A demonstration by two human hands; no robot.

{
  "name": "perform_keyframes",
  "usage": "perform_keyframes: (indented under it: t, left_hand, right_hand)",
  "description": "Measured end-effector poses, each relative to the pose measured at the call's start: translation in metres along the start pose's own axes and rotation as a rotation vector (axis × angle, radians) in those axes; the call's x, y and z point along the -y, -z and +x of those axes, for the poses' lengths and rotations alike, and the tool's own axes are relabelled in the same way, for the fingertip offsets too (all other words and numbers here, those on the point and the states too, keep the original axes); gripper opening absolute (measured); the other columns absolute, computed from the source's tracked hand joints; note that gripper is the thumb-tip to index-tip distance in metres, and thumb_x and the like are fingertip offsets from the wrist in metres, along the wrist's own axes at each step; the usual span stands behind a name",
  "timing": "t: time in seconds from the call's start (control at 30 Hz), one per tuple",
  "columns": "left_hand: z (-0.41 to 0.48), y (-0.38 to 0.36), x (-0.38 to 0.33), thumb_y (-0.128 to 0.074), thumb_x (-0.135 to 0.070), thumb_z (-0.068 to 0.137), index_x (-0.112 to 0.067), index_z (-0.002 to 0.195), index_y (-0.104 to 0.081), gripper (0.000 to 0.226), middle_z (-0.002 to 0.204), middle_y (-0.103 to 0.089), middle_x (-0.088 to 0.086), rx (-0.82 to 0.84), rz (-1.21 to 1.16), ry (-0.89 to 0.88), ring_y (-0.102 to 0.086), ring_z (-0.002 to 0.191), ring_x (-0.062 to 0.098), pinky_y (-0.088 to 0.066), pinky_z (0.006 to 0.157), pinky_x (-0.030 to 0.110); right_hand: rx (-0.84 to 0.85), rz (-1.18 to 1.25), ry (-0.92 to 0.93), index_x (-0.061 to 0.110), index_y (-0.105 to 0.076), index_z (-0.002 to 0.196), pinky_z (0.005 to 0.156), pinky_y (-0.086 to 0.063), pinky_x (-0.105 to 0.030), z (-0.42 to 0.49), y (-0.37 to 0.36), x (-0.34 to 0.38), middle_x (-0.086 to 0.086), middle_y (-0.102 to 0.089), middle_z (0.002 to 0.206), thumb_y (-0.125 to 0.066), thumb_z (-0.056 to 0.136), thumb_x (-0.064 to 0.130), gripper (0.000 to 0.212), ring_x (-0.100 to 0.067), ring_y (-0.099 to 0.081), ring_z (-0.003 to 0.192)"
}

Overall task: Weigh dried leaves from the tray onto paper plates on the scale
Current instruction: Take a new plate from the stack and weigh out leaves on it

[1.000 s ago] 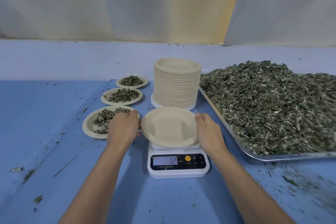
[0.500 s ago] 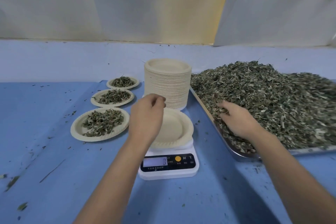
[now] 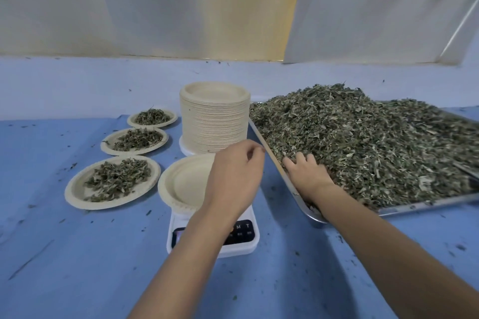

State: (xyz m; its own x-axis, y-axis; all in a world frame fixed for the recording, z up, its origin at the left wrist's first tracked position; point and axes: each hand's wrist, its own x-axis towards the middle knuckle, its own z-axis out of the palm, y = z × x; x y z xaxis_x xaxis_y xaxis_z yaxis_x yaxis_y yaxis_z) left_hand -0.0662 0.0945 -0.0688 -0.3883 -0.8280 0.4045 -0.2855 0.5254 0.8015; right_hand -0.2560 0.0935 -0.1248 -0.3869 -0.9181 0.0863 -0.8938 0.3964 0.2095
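Note:
An empty paper plate [image 3: 181, 184] sits on the white scale [image 3: 246, 247]; my left forearm hides most of the display. My left hand [image 3: 236, 176] hovers above the plate's right side, its fingers loosely curled and holding nothing. A big heap of dried leaves [image 3: 363, 142] fills the metal tray [image 3: 425, 204] on the right. My right hand [image 3: 308, 173] is at the tray's near left corner, its fingers dug into the leaves and curled round a handful, the fingertips buried.
A tall stack of paper plates [image 3: 215, 127] stands behind the scale, close to the tray's left rim. Three filled plates lie in a row on the left: near [image 3: 77, 189], middle [image 3: 108, 144], far [image 3: 132, 119]. Leaf crumbs dot the blue table cover [image 3: 77, 267].
Both hands let go of the plate on the scale. My right hand went into the tray and dug into the leaves. My left hand lifted above the plate and drifted right.

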Motion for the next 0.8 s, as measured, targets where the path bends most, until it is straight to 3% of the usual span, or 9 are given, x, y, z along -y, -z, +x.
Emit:
perform_keyframes:
  t: [0.13, 0.27, 0.37, 0.6, 0.8]
  left_hand:
    - [0.001, 0.005, 0.004, -0.046, -0.021, 0.092, -0.035, 0.080, -0.062, 0.025, 0.078, -0.069, -0.010, -0.013, -0.024, 0.034, -0.062, 0.070, 0.006, -0.046, 0.063, 0.019]
    - [0.003, 0.009, 0.004, -0.047, -0.018, 0.091, -0.033, 0.077, -0.062, 0.026, 0.083, -0.069, -0.013, -0.047, -0.077, 0.063, -0.064, 0.081, 0.010, -0.052, 0.076, 0.032]
    - [0.003, 0.012, 0.003, -0.048, -0.017, 0.091, -0.036, 0.072, -0.061, 0.029, 0.083, -0.069, -0.013, -0.083, -0.105, 0.078, -0.064, 0.085, 0.012, -0.052, 0.081, 0.035]
    - [0.007, 0.026, 0.009, -0.047, -0.017, 0.090, -0.031, 0.074, -0.064, 0.027, 0.080, -0.069, -0.012, -0.136, -0.187, 0.184, -0.064, 0.080, 0.009, -0.051, 0.085, 0.038]
    - [0.013, 0.047, 0.016, -0.046, -0.016, 0.090, -0.023, 0.079, -0.068, 0.026, 0.076, -0.071, -0.008, -0.277, -0.302, 0.221, -0.064, 0.069, 0.003, -0.051, 0.079, 0.032]
  right_hand:
    - [-0.060, 0.110, -0.011, 0.010, -0.035, 0.130, 0.089, -0.043, -0.046, 0.001, 0.001, 0.001, -0.016, -0.040, 0.127, -0.031, 0.096, 0.002, 0.035, -0.035, -0.038, 0.118]
    - [-0.226, 0.231, -0.030, 0.007, -0.039, 0.120, 0.085, -0.042, -0.040, -0.002, 0.004, -0.004, -0.017, -0.044, 0.121, -0.040, 0.089, -0.008, 0.034, -0.034, -0.041, 0.111]
    - [-0.385, 0.420, -0.054, 0.003, -0.044, 0.115, 0.081, -0.036, -0.037, -0.002, 0.008, -0.009, -0.019, -0.048, 0.115, -0.035, 0.099, 0.005, 0.018, -0.033, -0.043, 0.103]
    - [-0.578, 0.713, -0.025, 0.002, -0.047, 0.121, 0.079, -0.044, -0.044, -0.003, 0.039, -0.010, -0.017, -0.051, 0.109, -0.031, 0.103, 0.017, 0.028, -0.029, -0.049, 0.093]
    - [-0.662, 0.998, 0.105, 0.009, -0.047, 0.114, 0.065, -0.041, -0.021, -0.003, 0.095, 0.041, 0.000, -0.051, 0.093, -0.032, 0.104, 0.023, 0.023, -0.013, -0.049, 0.079]
